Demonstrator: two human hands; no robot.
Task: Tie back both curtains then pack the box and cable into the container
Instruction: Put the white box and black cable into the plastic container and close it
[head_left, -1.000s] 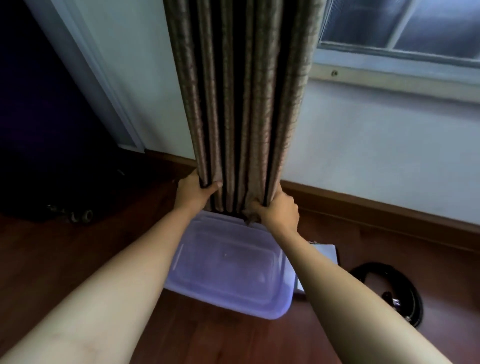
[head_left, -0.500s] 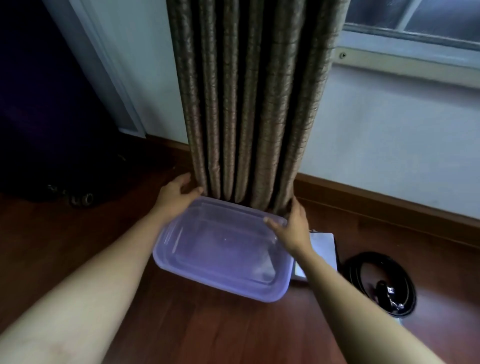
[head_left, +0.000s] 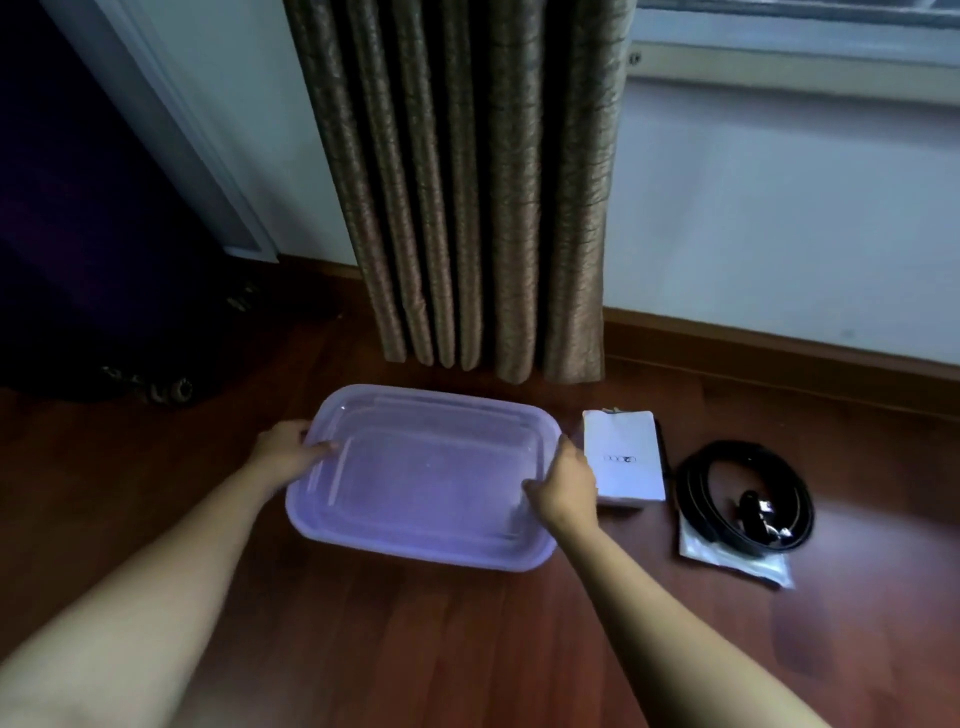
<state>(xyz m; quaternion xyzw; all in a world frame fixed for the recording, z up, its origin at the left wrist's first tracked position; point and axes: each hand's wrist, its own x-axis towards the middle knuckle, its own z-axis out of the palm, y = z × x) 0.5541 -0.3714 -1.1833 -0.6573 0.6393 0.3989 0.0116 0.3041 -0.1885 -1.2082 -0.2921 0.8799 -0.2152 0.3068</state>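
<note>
The translucent purple container (head_left: 426, 467) sits flat on the wooden floor (head_left: 467, 649), its long side running left to right, just in front of the curtain's hem. Through its plastic nothing but its own stepped walls and base can be made out, and whether a lid is on it is hard to tell. The left hand (head_left: 288, 452) is at the left short rim, its grip pinching that rim with the thumb lying over the edge towards the inside and the fingers outside. The right hand (head_left: 566, 488) is at the right short rim in the same way, thumb over the edge and fingers down the outer wall.

The white box (head_left: 626, 457) lies flat on the floor just right of the container, outside it, close to the right hand. Further right, apart from the box, the black cable (head_left: 743, 451) lies coiled in a ring on a clear plastic bag (head_left: 748, 564), also outside the container.

The brown curtain (head_left: 467, 182) hangs straight in close folds against the pale wall (head_left: 779, 234), beside a window sill (head_left: 779, 67). At the far left stands a dark object with small wheels (head_left: 171, 389).
</note>
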